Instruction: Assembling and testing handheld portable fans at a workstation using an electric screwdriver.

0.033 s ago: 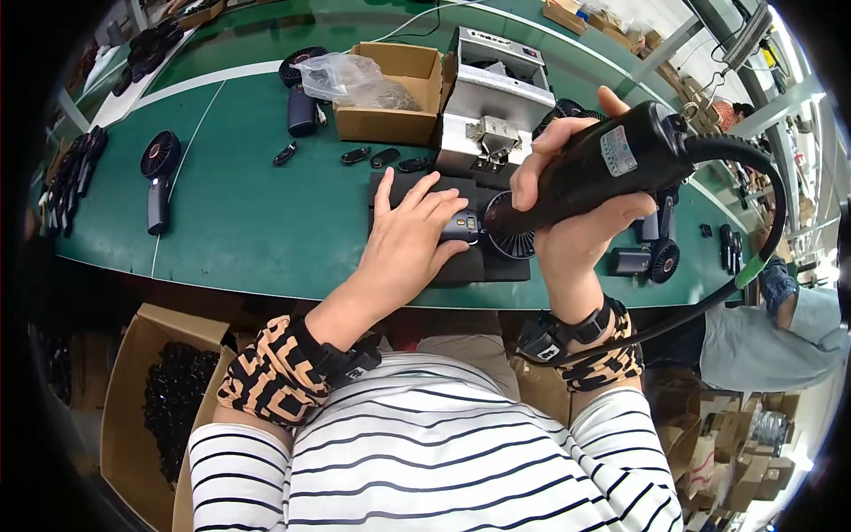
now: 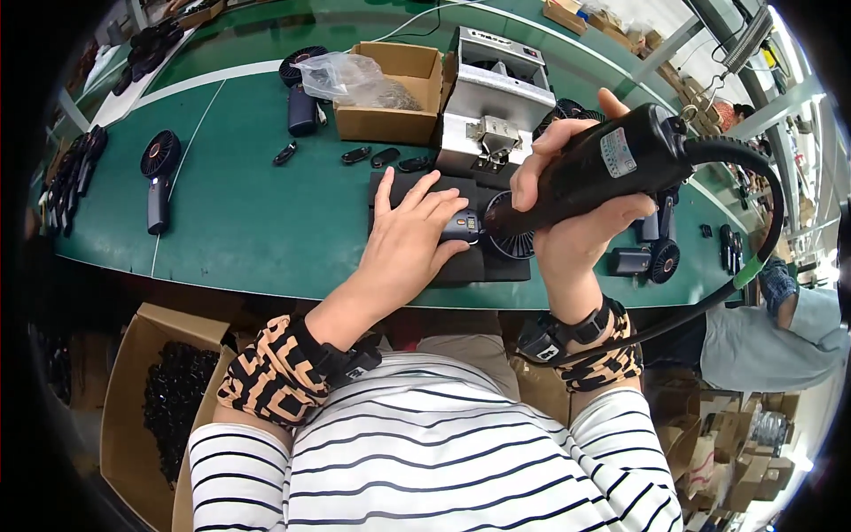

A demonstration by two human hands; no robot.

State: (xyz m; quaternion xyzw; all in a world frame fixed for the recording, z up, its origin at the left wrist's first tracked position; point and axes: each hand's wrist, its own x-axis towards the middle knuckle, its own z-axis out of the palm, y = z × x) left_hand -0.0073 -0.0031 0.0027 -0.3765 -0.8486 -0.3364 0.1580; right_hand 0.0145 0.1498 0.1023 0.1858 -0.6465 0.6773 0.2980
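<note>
A small dark hand-held fan (image 2: 507, 232) lies on a black mat (image 2: 483, 268) on the green table. My left hand (image 2: 409, 235) lies flat on the mat, its fingers pressing on the fan's handle. Gripped in my right hand (image 2: 581, 232) is a thick black electric screwdriver (image 2: 613, 161), tilted down to the left, with its tip at the joint between the fan's handle and its round head. A black cable (image 2: 764, 238) loops from the tool's rear around to the right.
Behind the mat stands a grey metal machine (image 2: 498, 97), with a cardboard box (image 2: 394, 84) holding a plastic bag to its left. Small black parts (image 2: 372, 158) and other fans (image 2: 160, 177) lie around. A box of black parts (image 2: 173, 399) sits lower left. Another person (image 2: 771, 332) works at right.
</note>
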